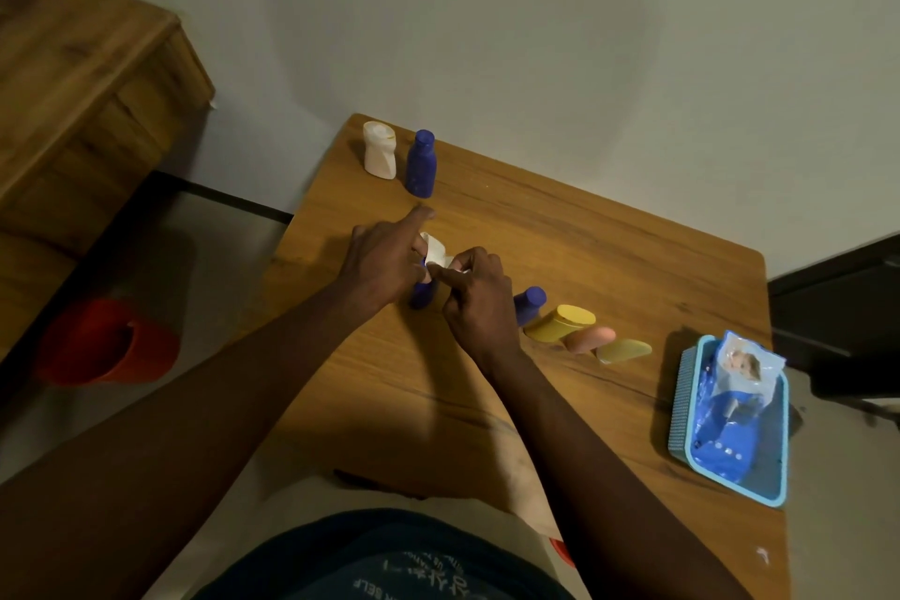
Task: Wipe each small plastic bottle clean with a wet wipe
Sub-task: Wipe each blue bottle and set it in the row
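Observation:
My left hand (384,261) grips a small blue bottle (421,292) over the wooden table (609,258), index finger stretched out. My right hand (479,302) pinches a white wet wipe (436,252) against the top of that bottle. At the far left corner stand a white bottle (379,150) and another blue bottle (421,163). To the right of my hands lies a row: a blue bottle (530,303), a yellow bottle (562,322), a pink bottle (590,339) and a pale yellow bottle (624,350).
A light blue basket (682,409) at the table's right edge holds a blue wet-wipe pack (730,409). A wooden cabinet (83,78) stands to the left, with a red bucket (104,341) on the floor beside it. A wall runs behind the table.

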Action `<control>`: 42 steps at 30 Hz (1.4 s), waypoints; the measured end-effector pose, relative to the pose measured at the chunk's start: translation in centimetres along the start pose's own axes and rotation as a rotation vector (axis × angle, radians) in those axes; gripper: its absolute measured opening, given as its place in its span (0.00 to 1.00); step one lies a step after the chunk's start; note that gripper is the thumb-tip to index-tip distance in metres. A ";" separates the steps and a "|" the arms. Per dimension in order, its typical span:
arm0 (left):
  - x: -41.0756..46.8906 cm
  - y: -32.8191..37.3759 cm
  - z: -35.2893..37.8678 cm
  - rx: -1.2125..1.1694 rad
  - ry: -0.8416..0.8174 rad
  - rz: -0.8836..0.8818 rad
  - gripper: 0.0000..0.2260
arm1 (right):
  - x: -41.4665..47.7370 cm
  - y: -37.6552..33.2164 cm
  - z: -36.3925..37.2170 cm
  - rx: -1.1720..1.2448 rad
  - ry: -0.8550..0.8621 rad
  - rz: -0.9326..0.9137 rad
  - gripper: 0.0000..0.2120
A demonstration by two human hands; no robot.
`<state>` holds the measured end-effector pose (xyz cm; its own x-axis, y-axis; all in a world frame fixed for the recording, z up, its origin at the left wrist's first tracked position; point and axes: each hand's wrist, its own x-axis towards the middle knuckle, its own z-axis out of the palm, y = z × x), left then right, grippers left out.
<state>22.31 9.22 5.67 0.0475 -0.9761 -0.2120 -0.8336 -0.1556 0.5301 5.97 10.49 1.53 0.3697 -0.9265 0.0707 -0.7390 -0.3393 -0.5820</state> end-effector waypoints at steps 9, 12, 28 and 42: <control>0.0 0.3 -0.1 0.033 -0.014 -0.007 0.36 | 0.0 -0.5 0.2 -0.014 0.011 0.026 0.30; -0.1 0.3 0.0 0.024 -0.012 -0.001 0.34 | 0.1 -0.4 0.0 0.003 0.047 0.067 0.30; 0.1 0.5 0.1 0.114 -0.010 0.000 0.10 | -2.0 -0.7 4.3 0.541 0.162 0.357 0.16; 0.5 0.6 0.8 0.037 -0.038 -0.013 0.12 | -0.9 -0.4 5.2 0.518 0.041 0.483 0.15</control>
<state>21.39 8.74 5.20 0.0381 -0.9675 -0.2501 -0.8526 -0.1620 0.4968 8.81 12.28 -2.49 0.0391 -0.9625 -0.2683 -0.4486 0.2230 -0.8655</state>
